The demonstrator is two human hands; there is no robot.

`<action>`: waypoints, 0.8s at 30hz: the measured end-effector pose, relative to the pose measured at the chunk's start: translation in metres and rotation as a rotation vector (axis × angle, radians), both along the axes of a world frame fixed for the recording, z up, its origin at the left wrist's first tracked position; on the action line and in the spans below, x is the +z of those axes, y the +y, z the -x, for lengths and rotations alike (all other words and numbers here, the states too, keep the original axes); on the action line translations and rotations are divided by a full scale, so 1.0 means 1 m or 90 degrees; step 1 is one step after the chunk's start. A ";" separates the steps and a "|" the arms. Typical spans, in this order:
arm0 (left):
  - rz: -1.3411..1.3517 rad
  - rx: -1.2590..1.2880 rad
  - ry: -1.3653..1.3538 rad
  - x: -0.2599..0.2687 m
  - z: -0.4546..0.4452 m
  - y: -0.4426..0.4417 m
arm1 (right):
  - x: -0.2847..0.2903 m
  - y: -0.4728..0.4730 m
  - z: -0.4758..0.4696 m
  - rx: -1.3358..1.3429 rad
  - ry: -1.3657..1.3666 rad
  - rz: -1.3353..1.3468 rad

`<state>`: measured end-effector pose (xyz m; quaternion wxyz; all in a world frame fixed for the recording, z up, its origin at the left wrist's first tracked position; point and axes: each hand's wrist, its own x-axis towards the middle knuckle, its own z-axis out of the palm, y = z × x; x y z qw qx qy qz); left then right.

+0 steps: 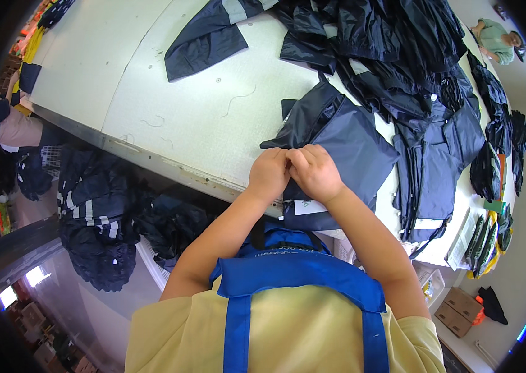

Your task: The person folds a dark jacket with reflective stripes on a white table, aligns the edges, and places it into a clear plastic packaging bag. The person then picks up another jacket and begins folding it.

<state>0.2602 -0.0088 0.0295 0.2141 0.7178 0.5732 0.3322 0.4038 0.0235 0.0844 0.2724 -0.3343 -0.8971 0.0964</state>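
My left hand and my right hand meet near the table's front edge, fingers curled at the edge of a dark navy folded garment. Whatever is pinched between the fingertips is hidden, though both hands appear closed on the fabric. A shiny dark flap of the garment lies just beyond the knuckles. Below my right wrist, a white printed tag rests on a dark folded piece. To the right of the garment is a stack of folded dark garments.
A heap of dark garments covers the back right of the white table. A dark sleeve lies at the back. Dark clothing hangs below the front edge. People stand at far left and far right. Cardboard boxes sit lower right.
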 end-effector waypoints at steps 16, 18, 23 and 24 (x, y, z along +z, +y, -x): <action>0.033 0.038 -0.001 0.038 0.016 0.003 | 0.002 0.068 -0.058 -0.379 0.021 0.077; 0.109 0.097 -0.095 0.027 0.011 0.027 | 0.014 0.002 -0.051 -0.337 -0.015 0.106; 0.714 -0.062 -0.500 0.049 0.000 0.058 | 0.001 -0.086 -0.055 -0.348 -0.089 0.155; 0.733 -0.095 -0.513 0.058 -0.009 0.053 | -0.003 -0.089 -0.060 -0.363 -0.102 0.117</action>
